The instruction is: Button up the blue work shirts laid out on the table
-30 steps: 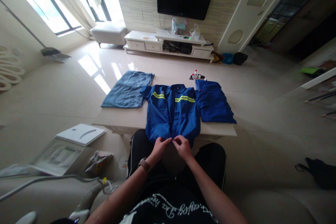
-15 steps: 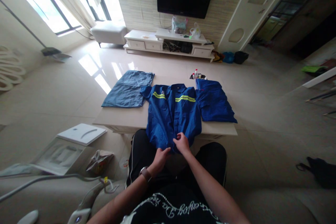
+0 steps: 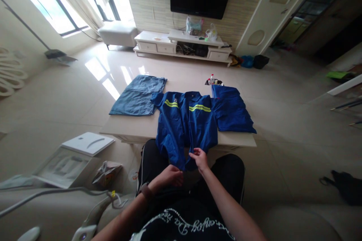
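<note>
A dark blue short-sleeved shirt (image 3: 172, 131) with yellow-green reflective stripes lies front up on the low table (image 3: 132, 126), collar away from me. Its front is parted toward the bottom, and the hem hangs over the near table edge. My left hand (image 3: 171, 176) is closed on the lower corner of the left front panel. On the other front edge, my right hand (image 3: 200, 158) pinches the cloth near the hem, thumb and forefinger together. Folded light blue cloth (image 3: 135, 96) lies left of the shirt, and folded dark blue cloth (image 3: 233, 111) lies right of it.
My knees (image 3: 230, 169) are close under the table's near edge. Small bottles (image 3: 211, 80) show beyond the table's far side. A white box (image 3: 88, 144) and a crumpled bag (image 3: 106, 173) are at the left. A TV cabinet (image 3: 165, 47) stands by the far wall.
My left hand has drawn down and slightly left with its shirt corner and turned over. My right hand has shifted slightly right and down. The gap between the front panels has widened.
</note>
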A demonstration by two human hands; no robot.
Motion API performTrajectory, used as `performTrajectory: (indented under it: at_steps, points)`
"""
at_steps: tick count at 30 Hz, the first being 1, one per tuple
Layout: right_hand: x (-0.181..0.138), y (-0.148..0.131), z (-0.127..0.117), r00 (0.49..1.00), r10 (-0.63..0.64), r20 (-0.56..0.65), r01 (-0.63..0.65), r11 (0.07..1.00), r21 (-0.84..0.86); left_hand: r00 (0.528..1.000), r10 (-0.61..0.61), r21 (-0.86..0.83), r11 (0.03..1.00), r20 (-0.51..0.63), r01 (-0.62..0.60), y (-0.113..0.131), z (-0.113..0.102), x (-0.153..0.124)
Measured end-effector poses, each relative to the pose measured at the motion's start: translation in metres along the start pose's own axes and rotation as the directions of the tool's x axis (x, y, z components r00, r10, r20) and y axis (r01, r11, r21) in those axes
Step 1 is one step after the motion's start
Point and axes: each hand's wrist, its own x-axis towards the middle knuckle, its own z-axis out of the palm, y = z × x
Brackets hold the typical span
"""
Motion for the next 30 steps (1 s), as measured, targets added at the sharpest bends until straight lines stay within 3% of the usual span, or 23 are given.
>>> performTrajectory:
  at_steps: [2, 4, 6, 7, 11, 17, 22, 24, 27, 30]
  points:
    - [-0.003, -0.005, -0.001, 1.000, -0.023, 0.001, 0.023, 1.000, 0.006, 0.985, 0.146, -0.005, 0.989, -0.097, -0.147, 0.017, 0.004, 0.005]
    - [-0.006, -0.012, -0.002, 0.997, -0.072, 0.016, 0.072, 0.997, -0.005, 0.918, 0.301, -0.028, 0.947, -0.259, -0.319, 0.033, 0.012, 0.018]
    - [-0.010, -0.017, -0.002, 0.991, -0.123, 0.050, 0.124, 0.992, -0.037, 0.863, 0.336, -0.070, 0.919, -0.377, -0.389, 0.044, 0.020, 0.035]
    - [-0.011, -0.019, -0.002, 0.987, -0.143, 0.073, 0.147, 0.987, -0.056, 0.862, 0.311, -0.107, 0.918, -0.400, -0.381, 0.047, 0.024, 0.044]
    - [-0.019, -0.025, -0.005, 0.968, -0.209, 0.136, 0.228, 0.963, -0.142, 0.891, 0.238, -0.156, 0.935, -0.386, -0.317, 0.050, 0.032, 0.070]
    - [-0.027, -0.031, -0.011, 0.938, -0.329, -0.107, 0.278, 0.902, -0.330, 0.837, 0.418, 0.060, 0.903, -0.353, -0.425, 0.044, 0.033, 0.079]
    - [-0.025, -0.033, -0.008, 0.955, -0.294, -0.036, 0.255, 0.880, -0.401, 0.770, 0.581, 0.354, 0.801, -0.264, -0.484, 0.045, 0.035, 0.061]
    - [-0.022, -0.032, -0.007, 0.969, -0.247, -0.018, 0.218, 0.885, -0.412, 0.784, 0.588, 0.361, 0.788, -0.200, -0.499, 0.045, 0.033, 0.054]
    - [-0.017, -0.028, -0.009, 0.976, -0.215, 0.027, 0.204, 0.874, -0.442, 0.856, 0.502, 0.294, 0.842, -0.125, -0.451, 0.043, 0.026, 0.052]
    - [-0.016, -0.024, -0.011, 0.971, -0.240, 0.022, 0.220, 0.844, -0.489, 0.848, 0.495, 0.416, 0.822, -0.189, -0.388, 0.042, 0.015, 0.059]
